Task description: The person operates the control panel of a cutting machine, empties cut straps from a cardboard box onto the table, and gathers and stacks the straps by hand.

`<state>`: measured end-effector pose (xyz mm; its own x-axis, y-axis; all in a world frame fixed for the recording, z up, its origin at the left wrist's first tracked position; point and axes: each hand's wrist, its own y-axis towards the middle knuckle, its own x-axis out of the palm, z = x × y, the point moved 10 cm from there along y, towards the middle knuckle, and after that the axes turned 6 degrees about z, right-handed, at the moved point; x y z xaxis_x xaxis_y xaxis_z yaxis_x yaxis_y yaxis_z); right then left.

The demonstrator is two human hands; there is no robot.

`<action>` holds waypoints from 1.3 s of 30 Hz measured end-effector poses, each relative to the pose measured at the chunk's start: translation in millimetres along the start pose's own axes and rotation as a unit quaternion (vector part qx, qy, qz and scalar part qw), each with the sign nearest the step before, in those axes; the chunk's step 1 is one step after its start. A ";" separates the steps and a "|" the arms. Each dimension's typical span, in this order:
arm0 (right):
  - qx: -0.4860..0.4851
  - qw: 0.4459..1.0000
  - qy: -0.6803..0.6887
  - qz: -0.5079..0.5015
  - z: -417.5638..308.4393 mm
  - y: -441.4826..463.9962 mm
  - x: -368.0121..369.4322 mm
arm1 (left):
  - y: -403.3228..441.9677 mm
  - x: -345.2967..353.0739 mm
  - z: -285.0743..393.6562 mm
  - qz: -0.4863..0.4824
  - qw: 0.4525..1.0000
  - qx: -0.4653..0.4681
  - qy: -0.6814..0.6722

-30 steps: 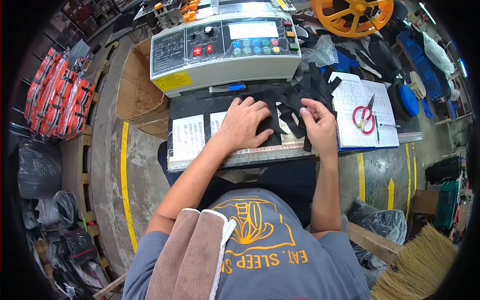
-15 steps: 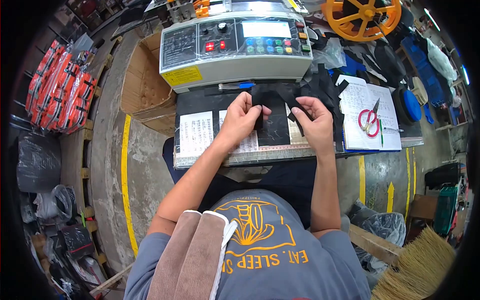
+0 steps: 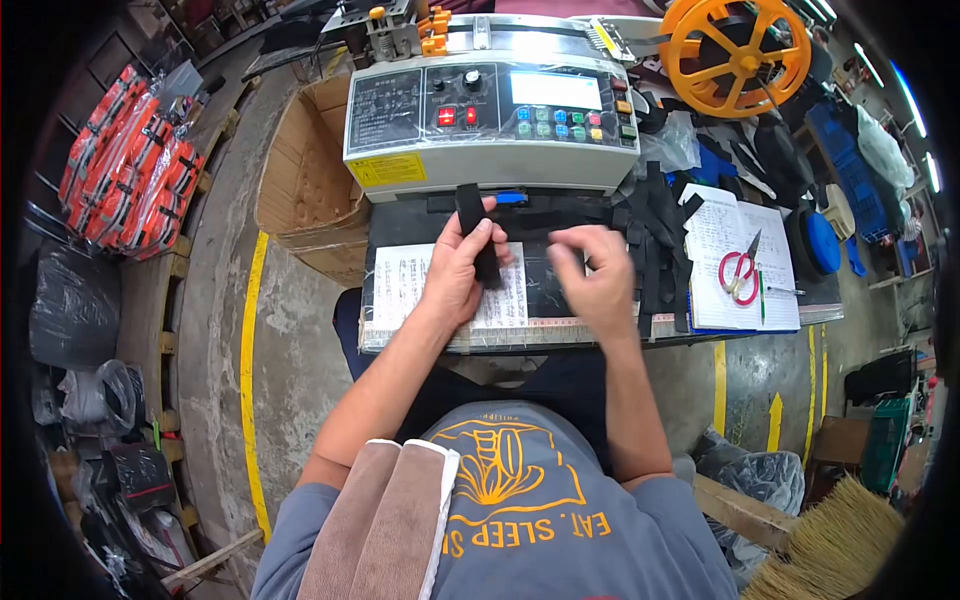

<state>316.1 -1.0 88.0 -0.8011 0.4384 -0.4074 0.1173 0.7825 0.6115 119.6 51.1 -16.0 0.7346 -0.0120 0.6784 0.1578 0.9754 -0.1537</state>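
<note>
The table [image 3: 543, 288] carries the machine [image 3: 490, 165], its black top stretching out in front of the machine. The box [image 3: 310, 240] stands left of the machine, the orange reel [image 3: 750, 65] behind and to its right. The notebook [image 3: 715, 230] lies open, in front and to the right of the machine, and black strips [image 3: 655, 255] are heaped nearer to it. Before the machine's middle, the right hand [image 3: 600, 283] hangs blurred, thumb apart from half-curled fingers, nothing seen in its grip. Left of that, in front of the machine, the left hand [image 3: 458, 275] pinches a black strap [image 3: 487, 265] between thumb and fingers, nearly closed, above the printed sheets [image 3: 403, 285]. Red scissors [image 3: 752, 250] lie rightward of the machine.
</note>
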 end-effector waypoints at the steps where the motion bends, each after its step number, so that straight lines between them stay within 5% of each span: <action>1: -0.023 0.995 -0.091 0.037 5.3 4.5 -19.1 | -3.2 2.6 6.1 0.001 1.000 0.001 -0.001; 5: 0.025 0.922 -0.385 0.036 60.2 3.0 -53.6 | -3.0 -0.2 -3.2 -0.047 0.995 -0.069 -0.060; 11: 0.009 0.924 -0.381 -0.018 79.0 13.8 -40.1 | -3.7 2.1 -8.5 -0.077 0.993 -0.085 0.005; 14: 0.051 0.975 -0.217 0.003 82.1 26.8 -35.6 | -6.8 3.7 -6.4 -0.067 0.995 -0.063 0.043; 17: 0.207 0.971 0.121 -0.024 100.4 20.5 3.4 | -4.9 2.8 -8.4 -0.065 0.994 -0.013 0.091; 19: 0.138 0.978 0.145 -0.057 46.0 21.0 27.7 | -3.2 6.8 -6.9 -0.041 0.989 0.013 0.143; 21: 0.179 0.953 0.199 -0.143 33.2 5.8 67.6 | -0.7 9.4 -6.9 -0.005 0.985 0.031 0.171; 22: 0.092 0.980 0.137 -0.109 17.3 9.5 67.6 | 2.8 16.2 -7.0 0.013 0.988 0.052 0.144; 23: 0.004 0.995 0.074 -0.074 -5.4 14.9 62.8 | 6.3 0.5 -16.5 0.081 0.984 -0.021 0.157; 26: 0.038 0.994 0.059 -0.085 -18.9 35.8 45.7 | 6.5 -1.9 -12.6 0.095 0.990 -0.013 0.102; 28: -0.115 0.985 -0.117 0.045 -27.2 63.2 3.5 | 6.3 -1.8 -13.6 0.061 0.996 0.007 0.060; 30: -0.123 0.947 -0.262 0.139 -9.5 81.9 -29.4 | 9.9 -6.7 -10.3 0.046 0.993 0.060 0.089; 33: -0.109 0.926 -0.354 0.080 35.5 96.2 -39.2 | 7.7 -1.3 -10.3 0.045 0.997 0.056 0.036; 36: -0.111 0.942 -0.302 0.094 41.2 98.6 -68.1 | 4.1 4.8 -7.2 0.026 1.000 -0.007 -0.016; 39: 0.118 0.967 -0.216 0.062 113.1 90.1 -112.2 | 4.1 6.0 -6.3 -0.042 0.997 -0.041 -0.046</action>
<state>483.0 70.3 112.0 -0.4582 0.6394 -0.6175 0.3677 0.7688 0.5232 128.9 53.6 -17.1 0.6539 -0.0691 0.7534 0.2723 0.9506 -0.1492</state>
